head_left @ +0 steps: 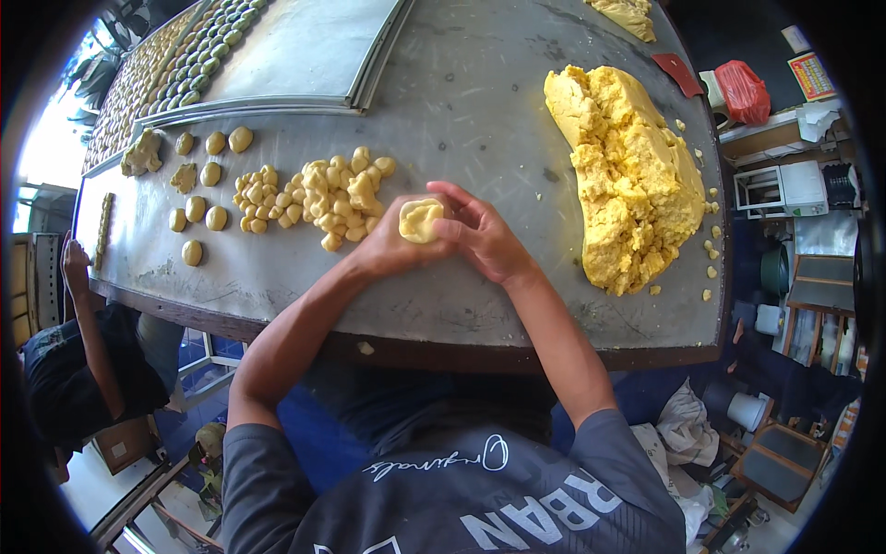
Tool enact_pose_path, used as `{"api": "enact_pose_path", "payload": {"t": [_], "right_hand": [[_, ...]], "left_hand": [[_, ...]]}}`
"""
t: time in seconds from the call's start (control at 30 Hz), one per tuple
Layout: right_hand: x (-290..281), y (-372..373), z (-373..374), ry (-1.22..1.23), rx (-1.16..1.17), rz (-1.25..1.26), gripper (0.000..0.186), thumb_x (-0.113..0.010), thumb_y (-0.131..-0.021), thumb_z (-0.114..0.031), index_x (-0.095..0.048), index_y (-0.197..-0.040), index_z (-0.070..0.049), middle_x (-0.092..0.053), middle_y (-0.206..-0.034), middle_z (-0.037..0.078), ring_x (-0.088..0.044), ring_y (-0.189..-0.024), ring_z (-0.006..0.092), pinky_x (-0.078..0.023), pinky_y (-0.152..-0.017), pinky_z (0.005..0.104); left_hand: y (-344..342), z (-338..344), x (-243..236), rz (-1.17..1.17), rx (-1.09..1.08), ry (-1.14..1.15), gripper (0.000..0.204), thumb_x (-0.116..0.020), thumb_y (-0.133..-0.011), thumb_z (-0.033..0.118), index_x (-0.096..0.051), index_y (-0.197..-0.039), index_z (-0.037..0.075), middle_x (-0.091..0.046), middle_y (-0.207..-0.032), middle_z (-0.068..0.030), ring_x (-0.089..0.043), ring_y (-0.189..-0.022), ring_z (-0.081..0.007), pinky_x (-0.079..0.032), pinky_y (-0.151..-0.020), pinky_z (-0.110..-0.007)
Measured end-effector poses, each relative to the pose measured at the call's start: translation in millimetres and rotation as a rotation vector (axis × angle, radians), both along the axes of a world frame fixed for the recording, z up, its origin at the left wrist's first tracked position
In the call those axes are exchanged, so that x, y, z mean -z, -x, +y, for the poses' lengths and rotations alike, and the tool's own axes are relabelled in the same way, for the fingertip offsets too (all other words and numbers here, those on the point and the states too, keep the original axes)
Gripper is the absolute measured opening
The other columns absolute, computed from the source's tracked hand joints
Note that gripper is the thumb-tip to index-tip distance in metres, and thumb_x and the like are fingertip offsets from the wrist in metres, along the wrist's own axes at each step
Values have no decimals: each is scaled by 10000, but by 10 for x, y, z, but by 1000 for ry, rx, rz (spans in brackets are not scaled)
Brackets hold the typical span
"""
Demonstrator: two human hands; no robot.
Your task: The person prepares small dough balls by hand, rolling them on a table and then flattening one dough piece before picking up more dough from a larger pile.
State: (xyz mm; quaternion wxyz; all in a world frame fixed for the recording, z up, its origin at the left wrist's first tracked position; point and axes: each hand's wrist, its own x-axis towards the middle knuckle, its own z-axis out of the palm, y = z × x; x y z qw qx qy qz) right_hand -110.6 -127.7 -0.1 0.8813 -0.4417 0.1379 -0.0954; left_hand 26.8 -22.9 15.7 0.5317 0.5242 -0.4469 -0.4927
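A round, flattened piece of pale dough [422, 222] with a dented middle sits in my left hand [395, 251], whose fingers are closed around it from beneath. My right hand [489, 242] cups its right side, the thumb pressing on the dough's edge and the other fingers curled beyond it. Just left of my hands lies a heap of small pale dough pieces [337, 194], with a smaller cluster of dough bits [263, 196] beside it. Farther left are several smooth dough balls [216, 218]. A large crumbly yellow mass [637, 180] rests to the right on the metal table [471, 102].
Metal trays [295, 55] lie at the far left, near rows of shaped pieces [198, 69]. A red scraper [678, 74] is by the far right edge, with a red plastic bag [743, 92] beyond. Another person [92, 360] stands at the left end.
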Motion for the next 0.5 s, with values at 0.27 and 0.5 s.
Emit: {"api": "enact_pose_path", "payload": {"t": [0.27,0.5], "right_hand": [[-29,8,43,111,18,-32,596,-700,-842,-139,-423,-1348,10,-573,-1141,42,-537,-1053,104,-430,-941,265],[21,-29,113,401,146,65,542,-701,-858,-216,-488,-1291,31,-599,-965,10,-548,-894,86,-459,-843,241]], "left_hand": [[31,27,19,-114,-58,21,245,-772,-725,77,-554,-835,57,-579,-748,4,-541,-716,-75,-465,-644,-245],[24,-13,171,-210,-21,108,195,-721,-750,95,-574,-857,25,-588,-759,-24,-522,-706,-81,-451,-621,-276]]}}
